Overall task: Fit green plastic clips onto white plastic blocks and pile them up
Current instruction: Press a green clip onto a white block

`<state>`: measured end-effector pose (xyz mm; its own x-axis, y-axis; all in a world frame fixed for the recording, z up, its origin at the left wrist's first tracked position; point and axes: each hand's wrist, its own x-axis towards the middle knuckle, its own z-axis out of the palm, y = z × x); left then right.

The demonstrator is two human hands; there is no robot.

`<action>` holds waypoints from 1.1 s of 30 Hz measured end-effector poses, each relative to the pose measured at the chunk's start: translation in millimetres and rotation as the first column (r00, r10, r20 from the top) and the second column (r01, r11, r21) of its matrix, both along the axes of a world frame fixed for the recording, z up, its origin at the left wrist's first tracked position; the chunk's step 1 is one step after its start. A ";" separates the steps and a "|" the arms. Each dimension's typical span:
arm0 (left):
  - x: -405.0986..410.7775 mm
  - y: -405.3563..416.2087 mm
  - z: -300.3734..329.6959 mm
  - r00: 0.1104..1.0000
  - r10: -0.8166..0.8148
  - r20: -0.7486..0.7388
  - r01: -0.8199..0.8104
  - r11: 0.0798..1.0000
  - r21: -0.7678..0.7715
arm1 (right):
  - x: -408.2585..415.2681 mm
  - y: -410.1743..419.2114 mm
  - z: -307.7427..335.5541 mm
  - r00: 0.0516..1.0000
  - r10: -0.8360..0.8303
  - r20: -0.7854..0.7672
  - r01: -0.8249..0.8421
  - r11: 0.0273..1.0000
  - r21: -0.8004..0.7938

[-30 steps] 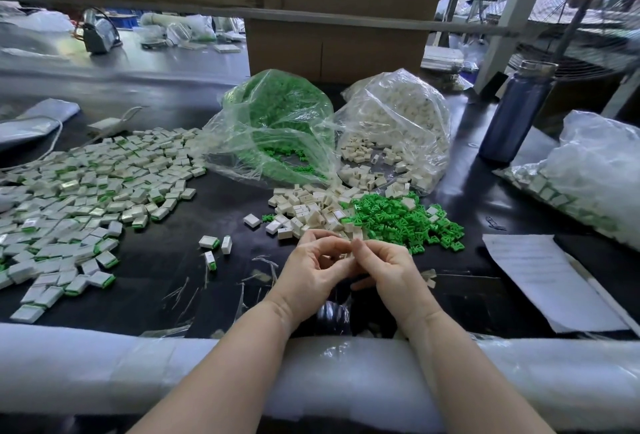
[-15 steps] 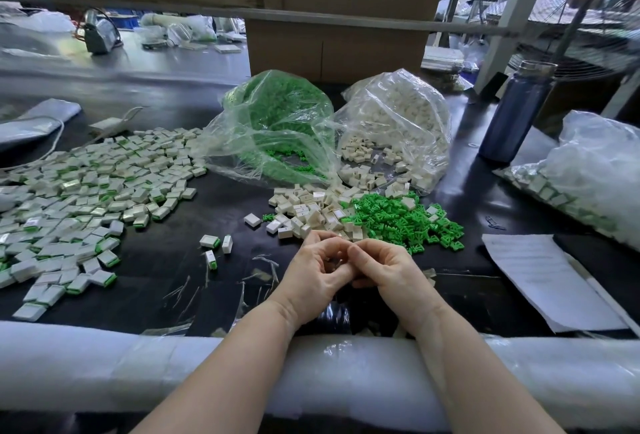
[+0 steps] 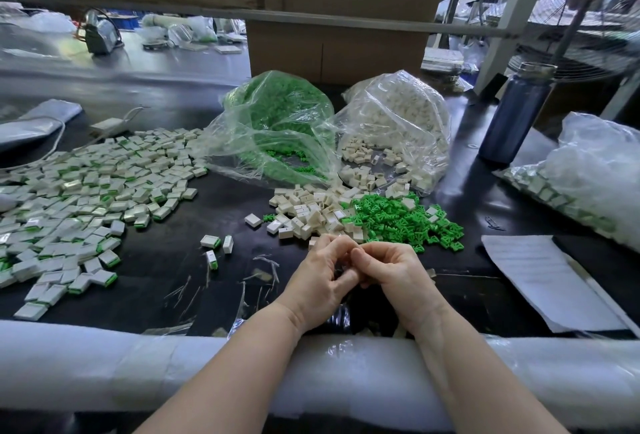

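Observation:
My left hand [image 3: 320, 281] and my right hand [image 3: 393, 272] are pressed together near the table's front, fingers curled around a small part that is hidden between them. Just beyond them lie a heap of loose white blocks [image 3: 308, 212] and a heap of green clips [image 3: 394, 219]. A wide spread of finished blocks with green clips [image 3: 86, 198] covers the left of the black table [image 3: 221, 281]. Three fitted blocks [image 3: 216, 248] lie apart between that spread and my hands.
Two open plastic bags stand behind the heaps, one of green clips [image 3: 277, 132], one of white blocks [image 3: 398, 129]. A blue bottle [image 3: 516, 115] stands at the right, with a bag of parts [image 3: 588, 170] and paper sheets [image 3: 540, 281]. A white padded rail [image 3: 104, 364] runs along the front edge.
Both hands stay together in the same spot; the fingers have shifted slightly around the hidden part. Nothing else has moved.

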<state>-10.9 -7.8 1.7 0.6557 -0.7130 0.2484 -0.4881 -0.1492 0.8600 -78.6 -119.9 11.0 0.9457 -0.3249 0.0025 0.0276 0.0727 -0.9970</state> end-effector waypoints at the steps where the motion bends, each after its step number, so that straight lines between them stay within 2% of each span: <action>1: 0.1 -0.2 -0.1 1.000 -0.001 0.008 0.001 1.000 0.001 | 0.1 -0.1 -0.1 1.000 -0.001 -0.001 0.001 1.000 0.003; 14: -0.2 0.0 0.6 0.999 -0.001 0.036 0.000 1.000 0.025 | -0.4 0.6 1.9 1.000 -0.011 -0.014 0.011 1.000 0.016; 33: -0.4 1.0 0.3 1.000 -0.006 0.030 0.005 1.000 0.030 | -1.7 0.4 1.9 1.000 -0.012 0.002 0.011 0.992 0.124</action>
